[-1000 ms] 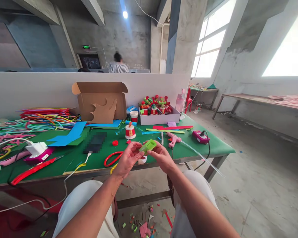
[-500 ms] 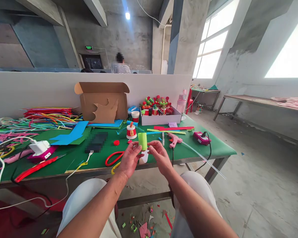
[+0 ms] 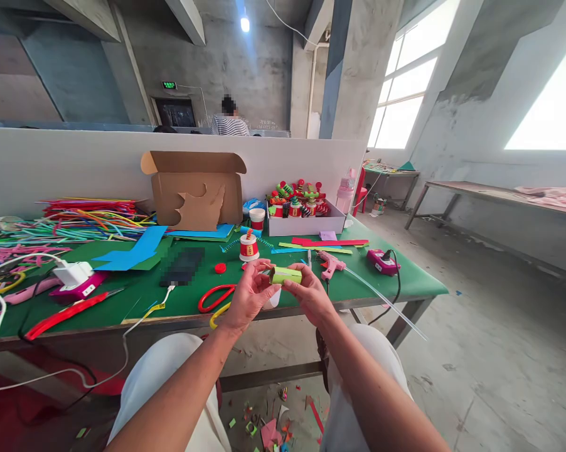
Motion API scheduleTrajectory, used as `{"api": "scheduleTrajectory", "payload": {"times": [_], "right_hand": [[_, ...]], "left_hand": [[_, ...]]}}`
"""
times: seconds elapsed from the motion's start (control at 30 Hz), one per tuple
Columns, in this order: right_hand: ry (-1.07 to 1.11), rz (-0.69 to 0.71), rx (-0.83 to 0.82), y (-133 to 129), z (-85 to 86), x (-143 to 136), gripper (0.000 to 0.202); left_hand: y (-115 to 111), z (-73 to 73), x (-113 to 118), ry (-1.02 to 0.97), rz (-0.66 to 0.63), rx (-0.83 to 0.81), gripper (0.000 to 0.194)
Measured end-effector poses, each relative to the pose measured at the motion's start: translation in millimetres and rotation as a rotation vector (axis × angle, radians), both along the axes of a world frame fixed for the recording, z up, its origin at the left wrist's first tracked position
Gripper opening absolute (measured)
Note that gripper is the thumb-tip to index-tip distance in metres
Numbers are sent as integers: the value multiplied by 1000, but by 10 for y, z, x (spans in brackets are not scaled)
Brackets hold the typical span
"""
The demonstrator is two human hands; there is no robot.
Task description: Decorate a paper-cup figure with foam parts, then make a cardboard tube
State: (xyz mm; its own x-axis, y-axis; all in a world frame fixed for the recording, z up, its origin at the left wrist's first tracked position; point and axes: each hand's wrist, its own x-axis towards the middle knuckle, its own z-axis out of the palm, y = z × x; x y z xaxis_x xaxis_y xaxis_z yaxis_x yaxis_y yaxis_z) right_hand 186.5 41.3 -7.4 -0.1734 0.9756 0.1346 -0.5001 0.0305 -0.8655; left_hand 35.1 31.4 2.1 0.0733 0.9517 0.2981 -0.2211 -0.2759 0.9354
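Note:
A light green paper tube lies sideways between my hands, above the table's front edge. My left hand has its fingers closed on the tube's left end, and my right hand pinches its right end. Behind them stands a red and white paper cup with a small orange piece on top. A white piece shows partly below the tube; my hands hide the rest of it. Left of my left hand lie scissors with a red and a yellow handle. To the right is a pink glue gun with a clear glue stick.
At the back, a white box holds several finished cup figures beside an open cardboard box. Bundled pipe cleaners, a phone and cables lie left. A pink power socket sits right. Someone in a striped top is beyond the partition.
The green tube has turned from upright to sideways and come slightly right. Both my hands have shifted their hold around it.

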Motion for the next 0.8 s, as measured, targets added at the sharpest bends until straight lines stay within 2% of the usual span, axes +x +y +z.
{"api": "scheduleTrajectory", "payload": {"times": [0.17,0.3,0.43,0.63,0.8], "right_hand": [[-55,53,20,-37,24,9,41],[-67,99,19,-43,31,10,38],[-49,25,37,-22,6,-16,35],[-33,-59,41,-8,-14,-51,36],[-28,41,5,-36,24,-8,33]], "left_hand": [[27,-37,-65,169,-39,45,36],[51,-48,-117,233,-68,74,35],[41,-38,-138,181,-34,92,41],[80,-72,-170,307,56,190,15],[94,-41,-246,367,24,220,13]]}}
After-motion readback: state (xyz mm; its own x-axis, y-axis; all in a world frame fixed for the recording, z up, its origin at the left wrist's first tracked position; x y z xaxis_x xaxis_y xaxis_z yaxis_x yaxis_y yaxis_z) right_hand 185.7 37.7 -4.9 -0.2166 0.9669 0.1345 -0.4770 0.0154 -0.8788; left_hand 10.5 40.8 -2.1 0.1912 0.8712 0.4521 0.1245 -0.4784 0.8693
